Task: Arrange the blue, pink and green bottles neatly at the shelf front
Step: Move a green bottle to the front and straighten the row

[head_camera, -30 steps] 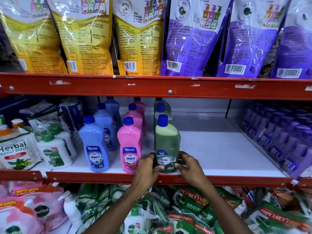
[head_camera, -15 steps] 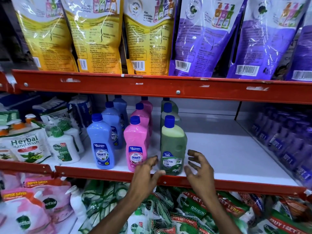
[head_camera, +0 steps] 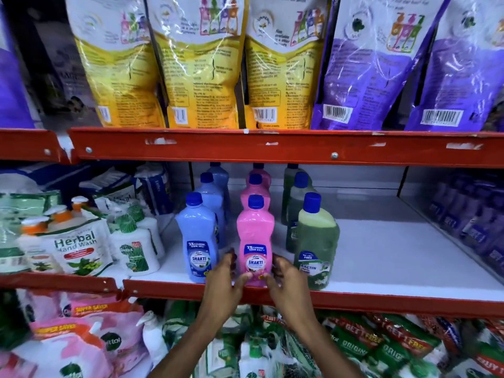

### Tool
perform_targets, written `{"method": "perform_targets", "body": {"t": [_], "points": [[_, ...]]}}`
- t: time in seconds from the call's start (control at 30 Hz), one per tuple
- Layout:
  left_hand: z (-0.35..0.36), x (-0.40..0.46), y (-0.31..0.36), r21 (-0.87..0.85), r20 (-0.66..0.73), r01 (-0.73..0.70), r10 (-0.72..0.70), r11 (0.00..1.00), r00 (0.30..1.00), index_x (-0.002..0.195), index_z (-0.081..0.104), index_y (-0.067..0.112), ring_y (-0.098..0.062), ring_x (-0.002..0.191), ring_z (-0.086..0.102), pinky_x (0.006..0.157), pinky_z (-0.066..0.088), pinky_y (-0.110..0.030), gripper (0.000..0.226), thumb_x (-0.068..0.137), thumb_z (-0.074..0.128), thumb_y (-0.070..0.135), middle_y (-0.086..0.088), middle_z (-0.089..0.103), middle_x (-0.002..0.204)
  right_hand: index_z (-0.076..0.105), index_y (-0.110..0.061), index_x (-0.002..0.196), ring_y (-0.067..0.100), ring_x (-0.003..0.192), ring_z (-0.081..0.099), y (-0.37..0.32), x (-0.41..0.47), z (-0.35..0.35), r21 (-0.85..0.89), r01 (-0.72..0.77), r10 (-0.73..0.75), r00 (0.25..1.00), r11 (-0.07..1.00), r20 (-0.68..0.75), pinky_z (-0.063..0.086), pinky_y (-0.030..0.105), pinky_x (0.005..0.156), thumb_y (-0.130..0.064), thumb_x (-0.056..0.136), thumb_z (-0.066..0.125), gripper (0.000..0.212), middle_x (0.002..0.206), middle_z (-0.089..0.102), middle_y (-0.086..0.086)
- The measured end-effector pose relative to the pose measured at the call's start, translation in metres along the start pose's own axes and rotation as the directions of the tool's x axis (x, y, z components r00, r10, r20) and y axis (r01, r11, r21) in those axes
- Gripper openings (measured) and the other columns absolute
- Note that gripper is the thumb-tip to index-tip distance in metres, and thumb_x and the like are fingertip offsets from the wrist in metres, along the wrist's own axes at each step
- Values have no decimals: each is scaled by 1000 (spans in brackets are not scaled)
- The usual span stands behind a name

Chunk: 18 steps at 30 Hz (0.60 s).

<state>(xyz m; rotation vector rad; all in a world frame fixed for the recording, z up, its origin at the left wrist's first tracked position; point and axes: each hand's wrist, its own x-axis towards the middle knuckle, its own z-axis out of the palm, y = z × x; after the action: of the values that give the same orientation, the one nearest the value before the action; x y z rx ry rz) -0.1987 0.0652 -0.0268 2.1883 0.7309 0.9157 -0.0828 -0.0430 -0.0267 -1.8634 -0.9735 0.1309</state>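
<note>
My left hand [head_camera: 223, 279] and right hand [head_camera: 286, 279] clasp the base of the upright pink bottle [head_camera: 255, 241] at the shelf [head_camera: 395, 268] front, between the blue bottle [head_camera: 197, 238] left and green bottle [head_camera: 316, 246] right.

Two bare arms come up from the bottom edge, with no sleeves, no watch and no rings to see. The left hand [head_camera: 222, 282] and the right hand [head_camera: 286, 282] wear no gloves, and behind the fingers each wrist is slim and bare too
</note>
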Motion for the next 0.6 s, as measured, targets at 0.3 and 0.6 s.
{"method": "perform_targets", "body": {"t": [0.3, 0.6], "points": [[1, 12, -10, -19, 39, -3, 4, 1000, 999, 107, 63, 16, -15, 90, 73, 78, 58, -27, 30, 82, 74, 29, 0, 78, 101, 67, -19, 116, 1, 95, 70, -1, 1, 4, -2, -57, 57, 998, 998, -5, 58, 29, 90, -13, 83, 71, 34, 108, 76, -5], [-3, 9, -10, -80, 49, -25, 29, 997, 998, 111, 65, 16, -8, 90, 73, 77, 58, -19, 32, 83, 74, 28, 5, 77, 103, 64, -19, 122, -2, 98, 69, -2, -2, 4, 57, -58, 59, 998, 997, -15, 58, 33, 93, -11, 82, 72, 41, 113, 73, -8]]}}
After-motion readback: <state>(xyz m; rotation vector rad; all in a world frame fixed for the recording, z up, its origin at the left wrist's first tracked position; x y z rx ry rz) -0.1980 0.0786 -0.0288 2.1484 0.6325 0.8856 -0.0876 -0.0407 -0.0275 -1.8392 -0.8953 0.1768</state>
